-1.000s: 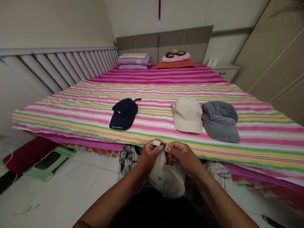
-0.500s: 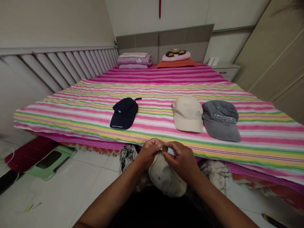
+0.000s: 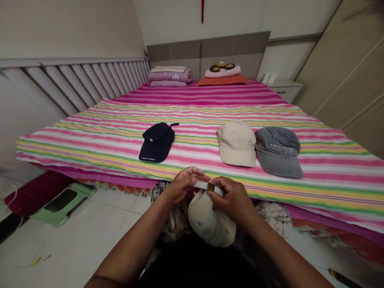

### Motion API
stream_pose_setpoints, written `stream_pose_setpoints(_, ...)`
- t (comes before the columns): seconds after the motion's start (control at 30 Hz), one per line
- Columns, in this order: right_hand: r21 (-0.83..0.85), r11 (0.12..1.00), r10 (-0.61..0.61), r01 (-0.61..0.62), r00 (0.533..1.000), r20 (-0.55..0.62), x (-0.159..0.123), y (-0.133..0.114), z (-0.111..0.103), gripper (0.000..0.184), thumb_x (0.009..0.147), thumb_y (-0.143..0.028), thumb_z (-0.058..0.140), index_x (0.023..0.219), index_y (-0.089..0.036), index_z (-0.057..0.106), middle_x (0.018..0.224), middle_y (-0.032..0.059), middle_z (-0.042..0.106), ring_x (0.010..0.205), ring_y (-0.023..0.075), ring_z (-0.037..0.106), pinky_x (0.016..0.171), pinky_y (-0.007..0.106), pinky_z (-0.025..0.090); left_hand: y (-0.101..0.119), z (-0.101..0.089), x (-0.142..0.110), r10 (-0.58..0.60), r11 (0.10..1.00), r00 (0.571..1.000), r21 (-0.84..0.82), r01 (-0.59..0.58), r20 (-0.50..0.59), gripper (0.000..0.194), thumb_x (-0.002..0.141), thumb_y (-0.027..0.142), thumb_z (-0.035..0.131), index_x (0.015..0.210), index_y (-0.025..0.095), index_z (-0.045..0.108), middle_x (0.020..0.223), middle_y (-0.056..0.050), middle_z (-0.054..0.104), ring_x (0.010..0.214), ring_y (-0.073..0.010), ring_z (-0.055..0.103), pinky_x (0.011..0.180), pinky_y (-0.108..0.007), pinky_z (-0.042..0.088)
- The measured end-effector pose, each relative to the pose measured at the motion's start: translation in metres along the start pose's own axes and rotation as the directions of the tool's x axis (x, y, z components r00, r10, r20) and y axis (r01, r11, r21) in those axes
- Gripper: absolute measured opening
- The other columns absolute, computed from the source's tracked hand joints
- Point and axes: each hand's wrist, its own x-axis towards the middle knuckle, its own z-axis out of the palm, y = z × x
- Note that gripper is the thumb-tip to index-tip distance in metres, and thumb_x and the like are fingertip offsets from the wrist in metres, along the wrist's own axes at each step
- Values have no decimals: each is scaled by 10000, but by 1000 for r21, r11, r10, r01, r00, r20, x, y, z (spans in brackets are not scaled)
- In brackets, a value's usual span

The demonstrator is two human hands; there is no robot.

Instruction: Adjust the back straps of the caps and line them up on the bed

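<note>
A cream cap [image 3: 210,222] hangs in front of me, over my lap, crown down. Its pale back strap [image 3: 201,184] with a small metal buckle [image 3: 211,187] runs between my hands. My left hand [image 3: 181,185] pinches the strap's left end. My right hand [image 3: 232,197] is closed on the strap at the buckle and on the cap's edge. On the striped bed [image 3: 105,132] beyond lie three caps: a navy cap [image 3: 156,142], a beige cap [image 3: 237,144] and a grey cap [image 3: 279,151] touching it.
Folded purple bedding [image 3: 169,76] and a pillow stack [image 3: 222,74] sit at the headboard. A nightstand [image 3: 285,90] stands at the back right beside a wardrobe [image 3: 345,68]. A green plastic stool [image 3: 64,202] and a red mat [image 3: 31,192] lie on the white floor at left.
My left hand has slid left and up along the strap, drawing it out from the buckle. My right hand has stayed on the buckle. The caps on the bed have not moved.
</note>
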Motion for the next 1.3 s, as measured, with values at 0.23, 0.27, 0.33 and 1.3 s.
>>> stream_pose_setpoints(0.23,505,805,183,-311,941,286,6,3,-5,314,688,-380,598,908,-183,490,580,-56,471,447,78,421,428,199,311,2,-8,7,-320,932,940,214,291,114,292,578,286,720,791,95,661,652,-20,605,554,-79,514,590,-215,384)
stream_pose_setpoints(0.27,555,756,195,-346,929,314,7,3,-6,315,717,-415,569,910,-179,488,595,-54,473,445,69,414,429,195,316,-1,-8,7,-324,935,939,194,298,115,288,573,291,722,776,96,660,645,-19,603,546,-78,512,578,-214,382)
stream_pose_setpoints(0.33,585,723,214,-368,924,318,7,4,-7,290,760,-442,521,872,-175,504,604,-50,476,432,54,398,421,187,311,-6,-9,7,-334,936,935,158,313,123,291,556,313,725,733,93,654,605,-16,589,515,-80,499,539,-212,371)
stream_pose_setpoints(1.3,608,684,228,-403,910,346,14,1,-1,290,728,-444,572,755,-158,531,540,-65,449,389,34,365,377,165,285,-12,-15,-1,-277,949,958,181,259,80,287,572,353,694,628,91,589,503,30,485,441,-51,392,460,-194,281)
